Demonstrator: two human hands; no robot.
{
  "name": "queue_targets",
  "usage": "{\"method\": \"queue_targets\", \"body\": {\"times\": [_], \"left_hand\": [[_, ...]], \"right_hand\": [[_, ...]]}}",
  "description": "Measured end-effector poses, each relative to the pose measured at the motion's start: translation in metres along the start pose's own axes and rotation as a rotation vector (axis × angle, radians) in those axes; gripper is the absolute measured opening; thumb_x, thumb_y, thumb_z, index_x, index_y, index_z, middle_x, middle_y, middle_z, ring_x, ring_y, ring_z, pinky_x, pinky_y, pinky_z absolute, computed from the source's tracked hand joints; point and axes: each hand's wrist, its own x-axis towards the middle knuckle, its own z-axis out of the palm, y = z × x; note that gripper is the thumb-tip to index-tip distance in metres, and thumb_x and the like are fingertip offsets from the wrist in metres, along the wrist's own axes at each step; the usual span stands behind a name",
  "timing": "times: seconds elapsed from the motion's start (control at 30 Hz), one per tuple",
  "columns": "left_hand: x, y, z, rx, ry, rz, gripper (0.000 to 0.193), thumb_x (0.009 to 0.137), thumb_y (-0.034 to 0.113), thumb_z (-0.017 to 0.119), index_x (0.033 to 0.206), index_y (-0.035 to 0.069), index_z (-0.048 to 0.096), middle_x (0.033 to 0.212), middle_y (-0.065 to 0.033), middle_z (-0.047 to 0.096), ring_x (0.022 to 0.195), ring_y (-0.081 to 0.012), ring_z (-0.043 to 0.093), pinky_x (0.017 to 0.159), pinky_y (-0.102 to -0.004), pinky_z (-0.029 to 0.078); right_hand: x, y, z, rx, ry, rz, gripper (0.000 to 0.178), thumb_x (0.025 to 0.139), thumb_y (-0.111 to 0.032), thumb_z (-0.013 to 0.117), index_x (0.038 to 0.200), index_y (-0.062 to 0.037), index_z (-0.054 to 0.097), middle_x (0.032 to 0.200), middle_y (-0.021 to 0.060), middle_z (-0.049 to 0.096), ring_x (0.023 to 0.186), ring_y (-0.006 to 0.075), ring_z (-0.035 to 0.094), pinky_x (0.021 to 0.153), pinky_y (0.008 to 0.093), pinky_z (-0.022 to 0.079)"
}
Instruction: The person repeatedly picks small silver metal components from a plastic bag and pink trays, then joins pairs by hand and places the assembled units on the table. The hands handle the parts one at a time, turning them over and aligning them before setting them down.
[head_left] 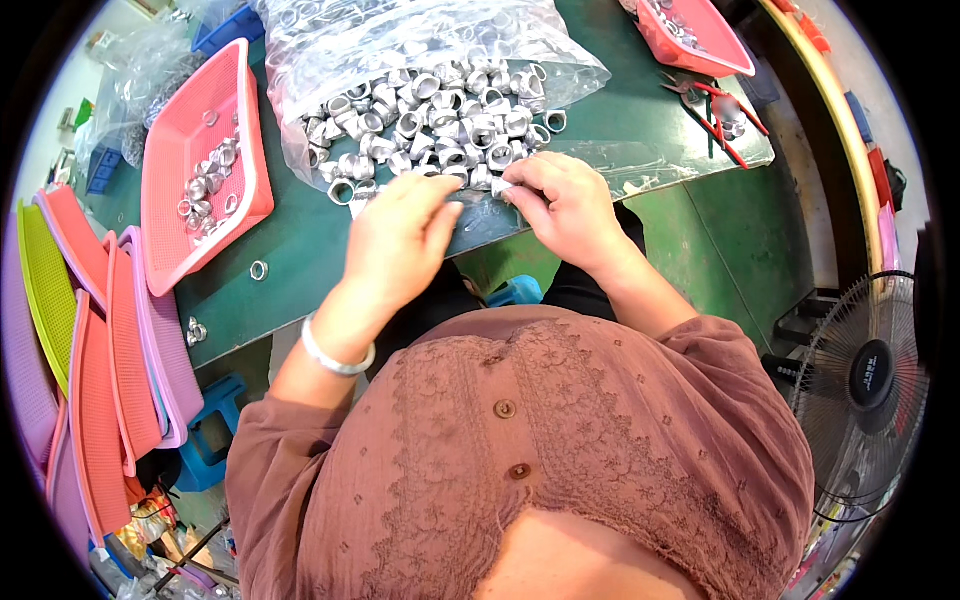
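A heap of silver metal rings (440, 125) spills from the mouth of a clear plastic bag (420, 40) onto the green table. At its near edge, my left hand (400, 235) has its thumb apart from its fingers, with no ring visible between them; the fingertips reach the nearest rings. My right hand (570, 210) pinches a small silver ring (499, 187) between thumb and fingers, a little right of the left hand. The pinching fingers partly cover that ring.
A pink basket (255, 190) with several rings stands left; another pink basket (715, 65) is at the far right, near red-handled pliers (715, 120). One loose ring (259, 270) lies on the table (300, 265). Stacked colored baskets (95, 400) are at left, a fan (865, 380) at right.
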Motion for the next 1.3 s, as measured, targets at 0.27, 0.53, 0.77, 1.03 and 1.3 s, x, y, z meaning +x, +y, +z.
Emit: {"method": "queue_targets", "body": {"times": [0.27,0.53,0.77,1.03,1.3], "left_hand": [[0.015,0.009,0.024,0.244,-0.110,0.029,0.022,0.076,0.006,0.059,0.097,0.012,0.060,0.074,-0.0078,0.053,0.064,-0.0275,0.056,0.055,-0.0365,0.044],[0.016,0.004,0.023,0.191,-0.085,0.067,0.011,0.077,0.005,0.058,0.088,0.008,0.057,0.074,-0.0083,0.055,0.064,-0.0244,0.057,0.055,-0.0343,0.045],[0.011,0.001,0.014,-0.924,-0.155,-0.527,0.007,0.087,0.011,0.054,0.092,0.005,0.053,0.074,0.0007,0.058,0.060,-0.0065,0.053,0.053,-0.0185,0.040],[0.005,0.000,0.016,-1.305,-0.174,-0.592,0.012,0.089,0.013,0.052,0.099,0.006,0.052,0.080,-0.0037,0.059,0.064,-0.0097,0.056,0.057,-0.0196,0.043],[-0.002,0.004,0.014,-1.361,-0.167,-0.586,0.014,0.086,0.014,0.057,0.098,0.007,0.052,0.081,-0.0037,0.061,0.065,-0.0100,0.057,0.059,-0.0200,0.045]], "right_hand": [[-0.010,0.005,-0.011,0.323,-0.055,0.193,0.011,0.073,-0.002,0.062,0.083,-0.0040,0.059,0.076,0.0103,0.058,0.068,0.0249,0.057,0.061,0.0303,0.045],[-0.014,0.007,-0.012,0.577,-0.056,0.276,0.012,0.075,0.002,0.062,0.086,-0.0009,0.059,0.079,0.0058,0.059,0.071,0.0116,0.057,0.062,0.0240,0.045],[-0.018,0.010,-0.001,0.742,0.005,0.256,0.013,0.075,0.004,0.062,0.088,-0.0003,0.060,0.082,0.0044,0.059,0.075,0.0096,0.056,0.066,0.0231,0.046],[-0.016,0.004,0.004,1.044,-0.001,0.306,0.015,0.078,0.004,0.060,0.094,0.0016,0.059,0.087,0.0034,0.060,0.082,0.0099,0.056,0.074,0.0236,0.046],[-0.016,0.007,0.005,1.479,-0.125,0.433,0.014,0.085,-0.008,0.057,0.097,-0.0011,0.055,0.089,0.0049,0.058,0.080,0.0105,0.055,0.073,0.0245,0.044]]}}
